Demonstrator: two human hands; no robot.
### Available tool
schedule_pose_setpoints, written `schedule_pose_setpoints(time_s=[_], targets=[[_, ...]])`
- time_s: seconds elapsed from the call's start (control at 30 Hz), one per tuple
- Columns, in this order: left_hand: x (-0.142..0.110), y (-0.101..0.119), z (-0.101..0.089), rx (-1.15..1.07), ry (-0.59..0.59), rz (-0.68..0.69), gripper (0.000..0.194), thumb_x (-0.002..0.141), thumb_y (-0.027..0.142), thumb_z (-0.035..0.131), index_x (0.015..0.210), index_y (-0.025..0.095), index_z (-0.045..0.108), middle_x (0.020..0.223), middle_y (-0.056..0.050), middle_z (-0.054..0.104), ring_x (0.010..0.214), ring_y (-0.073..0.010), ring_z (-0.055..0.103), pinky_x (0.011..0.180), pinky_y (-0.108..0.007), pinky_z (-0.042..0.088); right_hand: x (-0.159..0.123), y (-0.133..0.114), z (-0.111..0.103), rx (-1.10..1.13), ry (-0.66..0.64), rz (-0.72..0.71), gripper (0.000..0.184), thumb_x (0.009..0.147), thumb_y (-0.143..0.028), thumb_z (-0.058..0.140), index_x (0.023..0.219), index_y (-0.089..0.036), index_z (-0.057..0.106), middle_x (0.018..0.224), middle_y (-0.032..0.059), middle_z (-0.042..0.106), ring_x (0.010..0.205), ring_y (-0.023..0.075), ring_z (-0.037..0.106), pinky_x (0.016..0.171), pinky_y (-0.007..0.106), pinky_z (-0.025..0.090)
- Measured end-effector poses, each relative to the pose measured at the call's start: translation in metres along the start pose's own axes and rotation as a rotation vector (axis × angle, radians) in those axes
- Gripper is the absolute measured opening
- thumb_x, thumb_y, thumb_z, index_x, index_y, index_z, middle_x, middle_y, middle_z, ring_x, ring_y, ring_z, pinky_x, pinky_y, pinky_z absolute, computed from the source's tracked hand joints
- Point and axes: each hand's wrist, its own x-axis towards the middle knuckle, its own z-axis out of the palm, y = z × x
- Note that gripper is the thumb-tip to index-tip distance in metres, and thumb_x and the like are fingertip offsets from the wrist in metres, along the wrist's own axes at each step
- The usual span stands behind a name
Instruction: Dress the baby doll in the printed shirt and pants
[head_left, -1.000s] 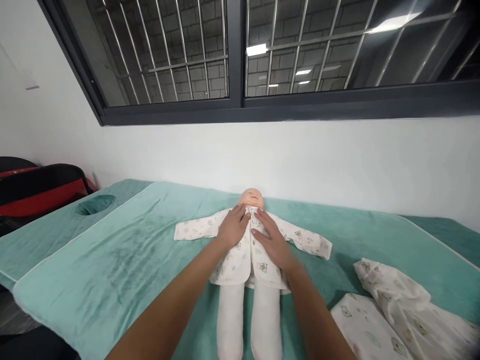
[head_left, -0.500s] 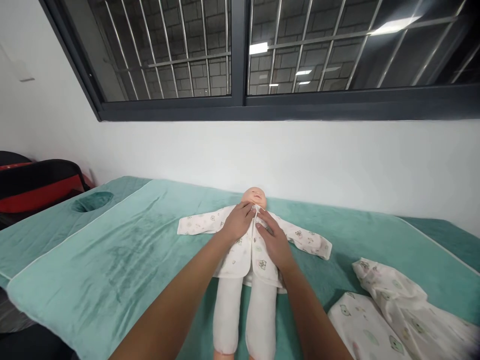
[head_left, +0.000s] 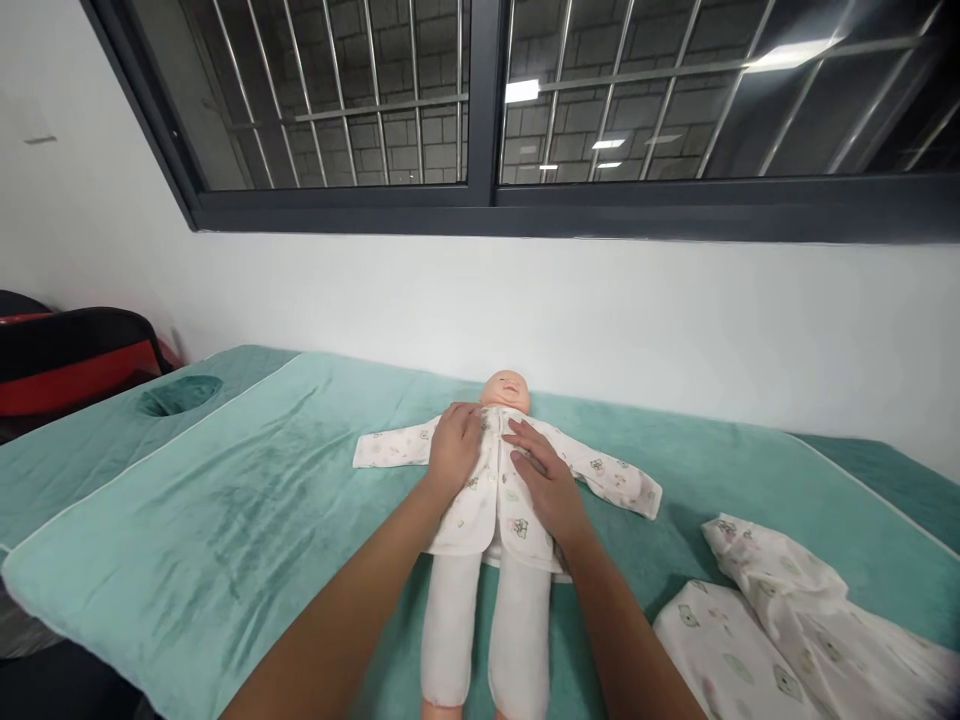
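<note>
A baby doll (head_left: 506, 389) lies on its back, head toward the wall, arms stretched out sideways. It wears a white baby jacket (head_left: 466, 522) with small printed animals, and white trousers (head_left: 451, 620). The jacket's front edges meet along the chest, and its lower hem parts slightly. My left hand (head_left: 454, 446) rests flat on the jacket's left chest side, fingers stretched toward the shoulder. On the other side my right hand (head_left: 546, 475) lies on the jacket, fingers spread near the front edge. Both hands hold nothing.
A teal plush cover (head_left: 247, 500) lies over a bed with a round hole (head_left: 180, 395) at left. Printed white baby clothes (head_left: 780, 610) lie crumpled at right. A black-and-red bag (head_left: 75, 365) stands far left. Behind are a white wall (head_left: 600, 320) and a barred window (head_left: 487, 205).
My left hand has slid left, away from the jacket's collar and front edge. My right hand stays nearly in place on the chest. More of the neckline shows now.
</note>
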Motion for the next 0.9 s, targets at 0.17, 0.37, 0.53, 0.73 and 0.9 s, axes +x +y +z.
schedule_pose_setpoints(time_s=[0.17, 0.37, 0.53, 0.73, 0.9], targets=[[-0.023, -0.016, -0.019, -0.111, -0.163, -0.011, 0.037, 0.094, 0.038, 0.044, 0.121, 0.022, 0.063, 0.133, -0.005, 0.058, 0.125, -0.0181, 0.051, 0.112, -0.034, 0.036, -0.002, -0.003, -0.003, -0.091, -0.109, -0.029, 0.032, 0.09, -0.04, 0.053, 0.118, -0.031, 0.064, 0.145, -0.0022, 0.046, 0.144, 0.0212, 0.027, 0.121, 0.05, 0.015], [-0.02, -0.019, -0.013, -0.141, -0.343, -0.002, 0.049, 0.095, 0.046, 0.039, 0.14, 0.027, 0.048, 0.153, 0.001, 0.037, 0.145, -0.0175, 0.027, 0.122, -0.038, 0.019, 0.0, 0.001, -0.001, -0.095, -0.061, -0.029, 0.04, 0.089, -0.039, 0.054, 0.127, -0.031, 0.059, 0.145, -0.0006, 0.046, 0.142, 0.0214, 0.03, 0.12, 0.046, 0.023], [-0.016, -0.025, -0.009, -0.249, -0.331, -0.006, 0.047, 0.095, 0.043, 0.04, 0.139, 0.028, 0.049, 0.153, 0.002, 0.038, 0.145, -0.0167, 0.025, 0.123, -0.039, 0.019, 0.0, 0.004, 0.0, -0.101, -0.054, -0.035, 0.042, 0.089, -0.04, 0.055, 0.13, -0.031, 0.057, 0.144, -0.0009, 0.047, 0.142, 0.021, 0.03, 0.12, 0.044, 0.024], [-0.03, -0.03, -0.018, -0.354, -0.278, -0.048, 0.04, 0.093, 0.039, 0.046, 0.13, 0.028, 0.058, 0.149, 0.001, 0.044, 0.142, -0.0176, 0.032, 0.122, -0.038, 0.022, 0.0, 0.002, 0.002, -0.083, -0.031, 0.001, 0.043, 0.089, -0.042, 0.055, 0.13, -0.031, 0.057, 0.144, -0.0004, 0.047, 0.142, 0.0212, 0.03, 0.121, 0.044, 0.022], [-0.046, -0.034, -0.023, -0.327, -0.165, -0.07, 0.036, 0.092, 0.038, 0.047, 0.122, 0.024, 0.063, 0.143, -0.004, 0.051, 0.135, -0.0184, 0.044, 0.119, -0.039, 0.028, -0.028, -0.006, 0.003, -0.059, -0.012, 0.071, 0.05, 0.089, -0.045, 0.054, 0.137, -0.033, 0.049, 0.151, -0.0016, 0.036, 0.145, 0.0205, 0.024, 0.122, 0.045, 0.019]])
